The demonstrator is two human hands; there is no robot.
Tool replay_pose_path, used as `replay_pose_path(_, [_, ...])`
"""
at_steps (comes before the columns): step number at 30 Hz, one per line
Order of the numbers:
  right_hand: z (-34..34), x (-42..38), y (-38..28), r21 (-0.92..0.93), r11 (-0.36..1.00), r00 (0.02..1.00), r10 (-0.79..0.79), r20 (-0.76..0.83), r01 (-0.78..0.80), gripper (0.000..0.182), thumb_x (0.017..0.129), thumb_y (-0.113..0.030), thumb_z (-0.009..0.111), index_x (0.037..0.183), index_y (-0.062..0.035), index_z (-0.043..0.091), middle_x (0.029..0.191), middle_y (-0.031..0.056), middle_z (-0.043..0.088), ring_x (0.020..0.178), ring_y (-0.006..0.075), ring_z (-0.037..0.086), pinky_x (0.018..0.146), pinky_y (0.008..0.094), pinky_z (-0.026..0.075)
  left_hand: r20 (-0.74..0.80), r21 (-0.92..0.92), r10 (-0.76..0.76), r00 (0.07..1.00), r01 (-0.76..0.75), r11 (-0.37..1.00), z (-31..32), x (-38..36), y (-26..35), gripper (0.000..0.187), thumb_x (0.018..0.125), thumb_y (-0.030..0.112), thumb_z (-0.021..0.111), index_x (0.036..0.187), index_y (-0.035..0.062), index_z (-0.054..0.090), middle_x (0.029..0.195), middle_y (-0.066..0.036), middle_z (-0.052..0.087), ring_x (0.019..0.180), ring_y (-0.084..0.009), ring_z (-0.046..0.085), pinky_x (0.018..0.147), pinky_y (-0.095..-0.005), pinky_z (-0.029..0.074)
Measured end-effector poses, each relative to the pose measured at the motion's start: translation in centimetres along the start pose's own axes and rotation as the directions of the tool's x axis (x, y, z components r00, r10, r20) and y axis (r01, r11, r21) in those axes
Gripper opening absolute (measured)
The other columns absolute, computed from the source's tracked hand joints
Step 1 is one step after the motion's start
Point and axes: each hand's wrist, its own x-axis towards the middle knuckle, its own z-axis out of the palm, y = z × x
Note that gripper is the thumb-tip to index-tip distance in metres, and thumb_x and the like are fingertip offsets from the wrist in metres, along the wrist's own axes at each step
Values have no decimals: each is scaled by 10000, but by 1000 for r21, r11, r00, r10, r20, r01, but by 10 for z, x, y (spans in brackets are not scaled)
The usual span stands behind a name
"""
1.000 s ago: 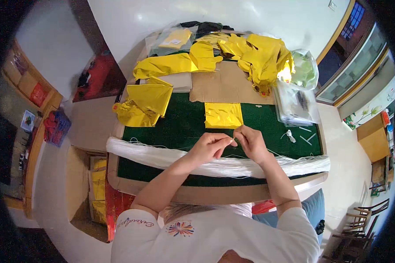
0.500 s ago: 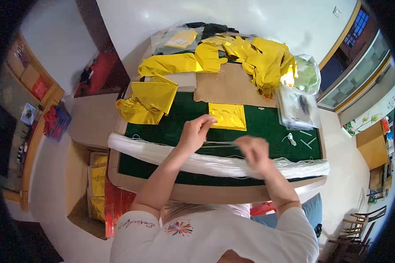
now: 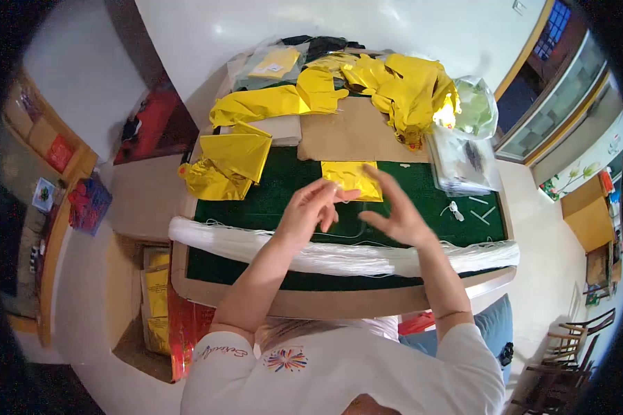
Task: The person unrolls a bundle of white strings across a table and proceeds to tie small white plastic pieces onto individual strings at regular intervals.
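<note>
A hank of thin white string [image 3: 353,259] stretches across the near side of the green table top. Above it, my left hand [image 3: 313,211] has its fingers bent, with thumb and forefinger together on what looks like a thin strand. A loose loop of that strand [image 3: 361,227] hangs between the hands. My right hand [image 3: 401,216] is open, thumb and fingers spread, with nothing visible in it. Just beyond both hands lies a flat gold foil packet [image 3: 339,171], partly hidden by the fingers.
Gold foil balloons [image 3: 256,104] lie along the back and left of the table. Brown cardboard [image 3: 349,131] sits mid-back. At right are clear plastic bags [image 3: 464,162], small white sticks [image 3: 479,218] and a small white item [image 3: 455,211]. A cardboard box [image 3: 128,290] stands at left.
The strand was drawn taut between both hands; now it hangs slack. My right hand has spread open and moved up. My left hand's fingers have turned toward the right.
</note>
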Motion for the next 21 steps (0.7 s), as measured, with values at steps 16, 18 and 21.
replay_pose_path(16, [22,10,-7,3,990,966,138,-218,-141,131,931,-107,443,893,8,492,740,103,554,636,146,533,600,262,440,69,112,-56,996,48,993,10,-5,-20,341,933,297,466,938,-7,619,468,40,390,377,-44,352,397,-208,296])
replay_pose_path(18, [24,8,-4,6,987,968,162,-194,-163,134,937,-114,435,888,-4,494,719,110,542,611,150,500,590,271,433,202,-221,-117,972,162,962,6,-6,-17,343,927,312,466,929,-5,598,471,38,378,369,-48,307,397,-218,284])
replay_pose_path(21, [30,7,-1,-131,946,946,271,-179,-296,111,925,-123,454,900,-26,502,720,146,558,610,221,547,589,316,442,111,-367,-54,992,92,926,-4,-4,-9,318,923,300,471,1017,17,582,507,41,397,371,-45,269,399,-212,275])
